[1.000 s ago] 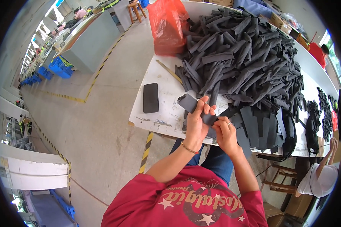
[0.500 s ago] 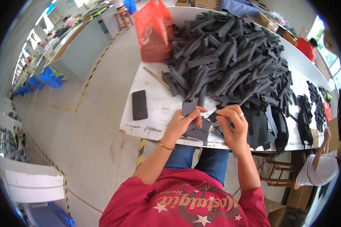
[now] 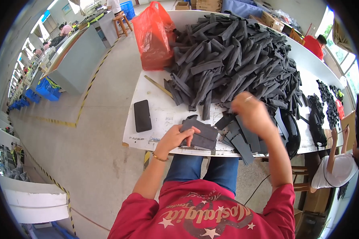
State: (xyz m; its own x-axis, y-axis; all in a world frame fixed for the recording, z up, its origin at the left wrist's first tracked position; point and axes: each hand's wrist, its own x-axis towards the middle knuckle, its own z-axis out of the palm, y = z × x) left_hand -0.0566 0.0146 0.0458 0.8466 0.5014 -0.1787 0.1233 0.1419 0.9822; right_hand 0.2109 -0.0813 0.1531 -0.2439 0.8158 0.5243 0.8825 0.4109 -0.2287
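My left hand [image 3: 174,138] pinches the left end of a dark grey fabric piece [image 3: 203,134] near the table's front edge. A seam or fold line runs along this piece. My right hand [image 3: 252,114], smeared by motion, is raised over the front of a big heap of folded dark grey fabric strips [image 3: 235,59]. Whether its fingers hold anything does not show. Below it, flat grey panels [image 3: 241,141] lie fanned out, some sticking out past the table edge.
On the white table [image 3: 153,89] lie a black phone [image 3: 143,116] and a yellowish strip [image 3: 157,85] at the left. A red plastic bag [image 3: 153,40] stands behind them. Black straps [image 3: 317,119] lie to the right, where a co-worker in white [image 3: 337,173] sits.
My right hand has moved up and away from the left, toward the heap. My left hand has shifted down and left, now on the fabric piece lying at the table's front.
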